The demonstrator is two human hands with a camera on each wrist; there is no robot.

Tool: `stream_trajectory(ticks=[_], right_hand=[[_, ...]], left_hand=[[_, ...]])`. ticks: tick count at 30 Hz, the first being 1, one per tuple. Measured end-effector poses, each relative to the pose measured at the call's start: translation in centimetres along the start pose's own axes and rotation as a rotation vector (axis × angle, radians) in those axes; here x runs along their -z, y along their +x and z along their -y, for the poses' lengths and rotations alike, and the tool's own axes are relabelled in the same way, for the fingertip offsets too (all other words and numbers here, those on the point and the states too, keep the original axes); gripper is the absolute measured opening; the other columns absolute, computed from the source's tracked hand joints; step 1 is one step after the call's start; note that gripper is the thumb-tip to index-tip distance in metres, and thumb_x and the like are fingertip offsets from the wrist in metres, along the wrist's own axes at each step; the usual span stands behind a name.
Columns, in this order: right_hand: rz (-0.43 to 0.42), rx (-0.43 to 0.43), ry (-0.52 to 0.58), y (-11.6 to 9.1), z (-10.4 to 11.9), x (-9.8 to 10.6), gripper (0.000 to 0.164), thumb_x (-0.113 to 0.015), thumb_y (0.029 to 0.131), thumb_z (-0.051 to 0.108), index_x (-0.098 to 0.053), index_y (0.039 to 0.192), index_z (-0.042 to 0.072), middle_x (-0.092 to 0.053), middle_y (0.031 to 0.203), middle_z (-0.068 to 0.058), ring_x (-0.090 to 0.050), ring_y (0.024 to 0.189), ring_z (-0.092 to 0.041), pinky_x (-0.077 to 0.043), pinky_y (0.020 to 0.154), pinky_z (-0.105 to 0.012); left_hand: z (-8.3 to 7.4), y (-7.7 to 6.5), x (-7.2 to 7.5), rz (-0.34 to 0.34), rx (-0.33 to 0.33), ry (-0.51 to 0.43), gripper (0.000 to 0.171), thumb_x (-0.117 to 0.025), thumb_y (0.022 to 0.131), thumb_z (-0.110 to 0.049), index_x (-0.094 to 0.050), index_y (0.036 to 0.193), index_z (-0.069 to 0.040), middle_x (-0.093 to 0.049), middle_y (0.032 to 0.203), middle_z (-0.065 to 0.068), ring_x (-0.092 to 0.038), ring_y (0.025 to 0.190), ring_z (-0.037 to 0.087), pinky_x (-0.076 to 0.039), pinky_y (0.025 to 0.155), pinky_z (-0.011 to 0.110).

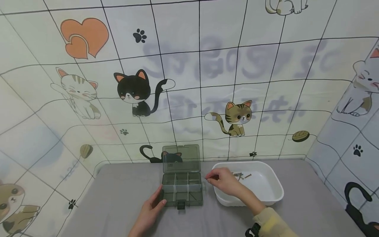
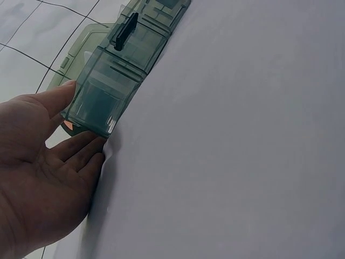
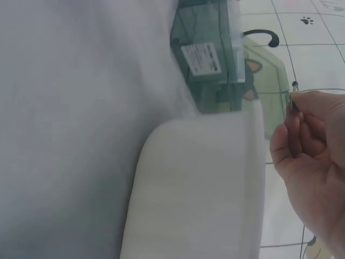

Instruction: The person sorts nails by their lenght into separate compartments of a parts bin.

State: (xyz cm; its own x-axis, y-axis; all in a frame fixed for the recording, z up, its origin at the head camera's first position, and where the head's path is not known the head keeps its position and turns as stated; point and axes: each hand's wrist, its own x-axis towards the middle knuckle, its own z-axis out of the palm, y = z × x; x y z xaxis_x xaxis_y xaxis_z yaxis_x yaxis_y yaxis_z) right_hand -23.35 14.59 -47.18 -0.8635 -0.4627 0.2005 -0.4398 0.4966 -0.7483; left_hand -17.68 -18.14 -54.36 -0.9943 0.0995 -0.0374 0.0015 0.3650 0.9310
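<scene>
A green translucent compartment box (image 1: 168,197) stands on the table with its lid (image 1: 181,159) raised. My left hand (image 1: 149,210) rests against its left side, thumb near the front corner; in the left wrist view the fingers (image 2: 81,154) lie fairly straight beside the end wall. Right of the box, my right hand (image 1: 226,181) reaches over the left rim of a white basin (image 1: 263,187). Thumb and index finger pinch a small screw (image 3: 295,88), its end poking out above the fingertips. Several screws (image 1: 238,176) lie in the basin. One thin dark screw (image 1: 192,197) is in the box's front right compartment.
A grey cloth (image 1: 118,194) covers the table. Behind it hangs a white curtain (image 1: 183,72) with a black grid and cartoon cats. The box's front latch (image 1: 181,204) hangs down at its front edge. Only a narrow strip separates box and basin.
</scene>
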Motion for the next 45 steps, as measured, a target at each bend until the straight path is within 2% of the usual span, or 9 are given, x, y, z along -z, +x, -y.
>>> stream_trajectory(ticks=[8,15,22,30,35,45], right_hand=[[0.014,0.03,0.012,1.0,0.8,-1.4,0.008,-0.065,0.088,0.004,-0.071,0.092,0.008,-0.069,0.087,-0.005,-0.06,0.076,-0.006,-0.052,0.064,-0.023],[0.04,0.123,-0.006,1.3,1.2,-2.5,0.007,-0.064,0.088,0.004,-0.07,0.091,0.004,-0.067,0.085,0.002,-0.059,0.073,-0.003,-0.052,0.062,-0.022],[0.076,0.04,-0.025,1.6,1.5,-3.1,0.008,-0.064,0.089,0.007,-0.071,0.093,0.008,-0.066,0.086,0.002,-0.059,0.075,-0.004,-0.052,0.065,-0.022],[0.067,0.057,-0.03,2.0,1.3,-3.4,0.01,-0.063,0.091,0.009,-0.073,0.094,0.01,-0.066,0.087,0.007,-0.061,0.078,-0.005,-0.052,0.068,-0.023],[0.059,0.037,-0.011,1.7,1.4,-3.1,0.011,-0.063,0.091,0.01,-0.073,0.094,0.013,-0.065,0.087,0.008,-0.061,0.08,-0.007,-0.053,0.07,-0.024],[0.05,0.01,0.026,1.3,1.6,-2.6,0.011,-0.063,0.09,0.01,-0.073,0.094,0.012,-0.066,0.087,0.007,-0.062,0.079,-0.009,-0.053,0.068,-0.024]], left_hand=[[0.0,0.1,0.2,0.004,0.002,-0.003,0.061,-0.062,0.093,-0.028,-0.036,0.147,-0.017,-0.032,0.151,0.005,-0.023,0.139,0.024,-0.029,0.108,0.042],[-0.1,-0.1,0.2,-0.003,-0.011,-0.007,0.061,-0.063,0.092,-0.026,-0.037,0.146,-0.017,-0.033,0.15,0.006,-0.025,0.138,0.022,-0.028,0.109,0.041],[-0.1,-0.1,0.1,-0.004,-0.043,0.02,0.06,-0.062,0.093,-0.027,-0.038,0.146,-0.015,-0.034,0.149,0.008,-0.025,0.138,0.025,-0.027,0.109,0.044],[0.2,0.0,0.2,-0.035,-0.017,0.039,0.059,-0.064,0.091,-0.027,-0.04,0.145,-0.022,-0.037,0.148,0.0,-0.027,0.137,0.019,-0.024,0.111,0.044],[0.3,0.1,0.2,-0.016,-0.033,0.035,0.059,-0.063,0.092,-0.025,-0.038,0.146,-0.018,-0.035,0.149,0.005,-0.026,0.138,0.024,-0.025,0.11,0.045],[0.1,0.1,0.1,-0.004,0.003,0.023,0.059,-0.061,0.093,-0.028,-0.037,0.147,-0.02,-0.032,0.15,0.004,-0.022,0.139,0.024,-0.026,0.11,0.044]])
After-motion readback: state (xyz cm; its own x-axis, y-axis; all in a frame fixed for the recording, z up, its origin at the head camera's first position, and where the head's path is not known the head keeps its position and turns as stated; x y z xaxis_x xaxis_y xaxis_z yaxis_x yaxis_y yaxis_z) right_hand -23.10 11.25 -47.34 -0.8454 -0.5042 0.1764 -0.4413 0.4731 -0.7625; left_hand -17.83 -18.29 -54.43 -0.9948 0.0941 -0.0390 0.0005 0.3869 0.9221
